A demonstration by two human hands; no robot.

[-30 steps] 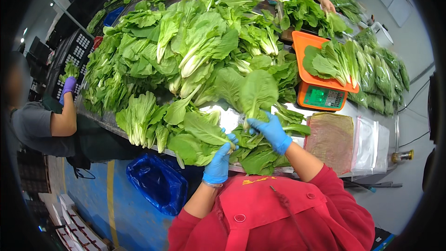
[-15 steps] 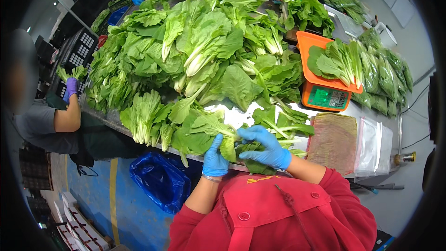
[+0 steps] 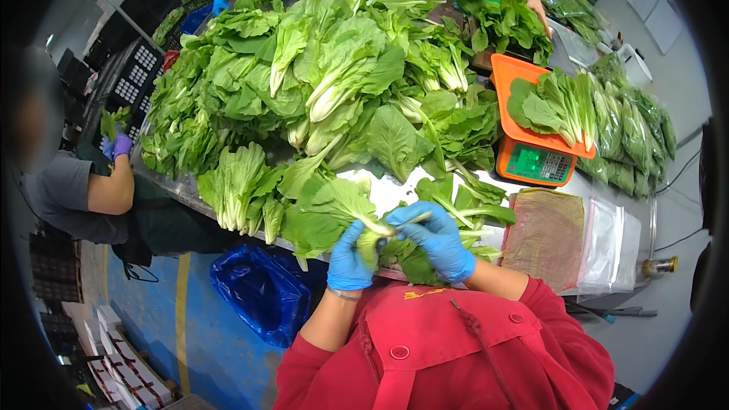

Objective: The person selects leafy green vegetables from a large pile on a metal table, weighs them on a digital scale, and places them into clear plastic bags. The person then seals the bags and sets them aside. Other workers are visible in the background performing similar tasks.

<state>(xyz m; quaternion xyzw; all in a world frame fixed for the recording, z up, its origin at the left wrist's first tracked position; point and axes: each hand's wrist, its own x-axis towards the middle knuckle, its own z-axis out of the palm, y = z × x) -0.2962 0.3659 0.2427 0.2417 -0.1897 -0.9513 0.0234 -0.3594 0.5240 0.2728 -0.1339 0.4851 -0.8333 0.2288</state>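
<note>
My left hand (image 3: 351, 260), in a blue glove, is closed around the base of a leafy green (image 3: 334, 201) at the table's near edge. The leaves of this plant point up and left, and its pale cut end faces right. Close beside that end, my right hand (image 3: 438, 241), also blue-gloved, pinches a pale leaf stalk (image 3: 417, 219) between thumb and fingers. A dark green leaf (image 3: 422, 268) hangs below my right hand; whether it belongs to the pinched stalk is hidden. Ahead of both hands lies a large heap of leafy greens (image 3: 304, 68).
An orange scale (image 3: 540, 165) holding greens stands at right, beside bagged greens (image 3: 634, 129). Nearer lie a reddish mesh cloth (image 3: 544, 237) and clear plastic bags (image 3: 610, 243). A blue-lined bin (image 3: 262, 292) sits on the floor. Co-workers work at the left and far sides.
My right hand has closed on a stalk beside the plant's base, and my left hand has turned the cut end into view. Co-workers' hands at the left and far right have shifted.
</note>
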